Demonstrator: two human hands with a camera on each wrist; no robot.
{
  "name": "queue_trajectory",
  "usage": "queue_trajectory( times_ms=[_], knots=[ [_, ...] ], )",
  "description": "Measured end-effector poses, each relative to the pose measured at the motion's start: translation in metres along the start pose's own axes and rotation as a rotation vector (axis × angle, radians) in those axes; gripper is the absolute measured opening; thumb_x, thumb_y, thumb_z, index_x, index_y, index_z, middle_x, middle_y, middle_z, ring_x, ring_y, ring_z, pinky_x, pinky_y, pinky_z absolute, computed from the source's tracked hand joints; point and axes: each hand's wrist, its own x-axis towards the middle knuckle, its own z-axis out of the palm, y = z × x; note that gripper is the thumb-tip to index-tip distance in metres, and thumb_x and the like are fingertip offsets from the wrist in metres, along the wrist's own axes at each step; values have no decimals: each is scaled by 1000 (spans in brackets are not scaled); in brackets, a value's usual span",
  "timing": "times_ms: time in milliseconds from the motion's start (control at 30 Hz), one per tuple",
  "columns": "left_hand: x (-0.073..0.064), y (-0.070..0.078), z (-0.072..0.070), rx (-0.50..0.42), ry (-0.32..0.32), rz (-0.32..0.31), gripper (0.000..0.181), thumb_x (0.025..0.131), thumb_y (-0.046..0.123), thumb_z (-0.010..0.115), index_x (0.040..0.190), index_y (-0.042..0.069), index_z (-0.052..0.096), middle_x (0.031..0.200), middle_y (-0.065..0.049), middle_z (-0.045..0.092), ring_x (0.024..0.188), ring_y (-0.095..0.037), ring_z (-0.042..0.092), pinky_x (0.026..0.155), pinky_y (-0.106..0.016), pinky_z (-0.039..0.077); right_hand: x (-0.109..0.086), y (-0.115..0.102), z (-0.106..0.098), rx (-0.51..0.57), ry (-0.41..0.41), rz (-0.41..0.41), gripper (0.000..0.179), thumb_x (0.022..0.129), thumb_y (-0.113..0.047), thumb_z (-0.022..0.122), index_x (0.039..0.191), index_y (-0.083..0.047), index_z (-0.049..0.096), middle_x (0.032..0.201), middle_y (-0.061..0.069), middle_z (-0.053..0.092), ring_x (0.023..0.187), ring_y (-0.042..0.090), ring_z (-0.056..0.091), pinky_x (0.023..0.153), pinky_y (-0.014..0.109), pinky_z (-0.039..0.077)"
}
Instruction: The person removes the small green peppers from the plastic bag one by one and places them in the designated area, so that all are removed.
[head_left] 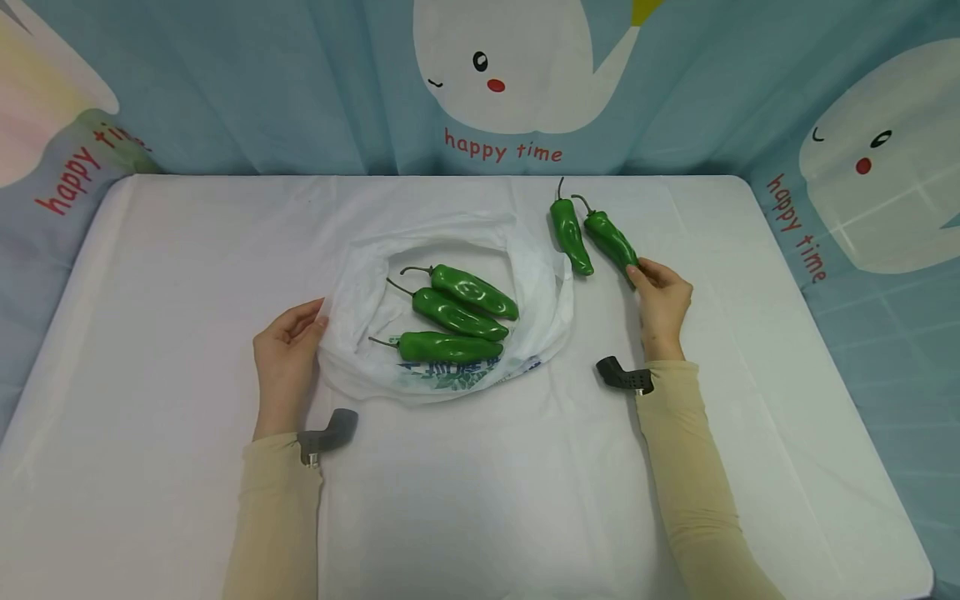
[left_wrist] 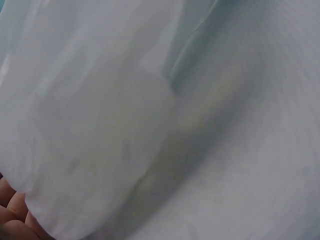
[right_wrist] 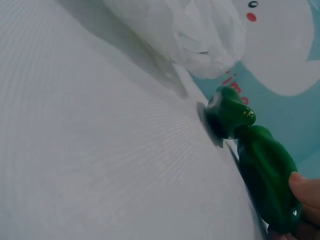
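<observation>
A white plastic bag (head_left: 352, 267) lies spread on the table with its mouth wide, and three green peppers (head_left: 450, 347) rest in it side by side, stems to the left. My left hand (head_left: 288, 354) pinches the bag's left edge; in the left wrist view the bag film (left_wrist: 90, 150) hides most of the fingers (left_wrist: 17, 215). At the back right, my right hand (head_left: 663, 304) pinches the lower tip of a green pepper (head_left: 611, 239) between thumb and fingers. Just left of it lies another green pepper (head_left: 570, 236), also visible in the right wrist view beyond the held pepper (right_wrist: 267, 175).
A white cloth covers the table (head_left: 480, 500). Behind its far edge hangs a blue curtain (head_left: 262, 92) printed with whales and red lettering. A small dark camera mount sits on each wrist, the left one (head_left: 330, 431) close below the bag.
</observation>
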Motion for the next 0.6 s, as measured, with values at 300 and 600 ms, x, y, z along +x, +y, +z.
queue_trajectory(
  times_ms=[300,600],
  knots=[
    [2,1,0,-20,0,14,27,91,6,62,117,0,65,100,-2,66,86,-1,62,74,-10,48,0,0,3,-150,-89,-53,36,84,-1,69,118,4,62,118,20,62,105,16,60,88,22,47],
    [0,0,0,-4,3,-3,26,91,7,61,117,1,65,103,-5,66,91,-5,62,76,-11,48,-2,-2,15,-137,-144,-97,35,84,0,69,118,5,62,116,21,62,106,20,60,88,23,48]
  ],
)
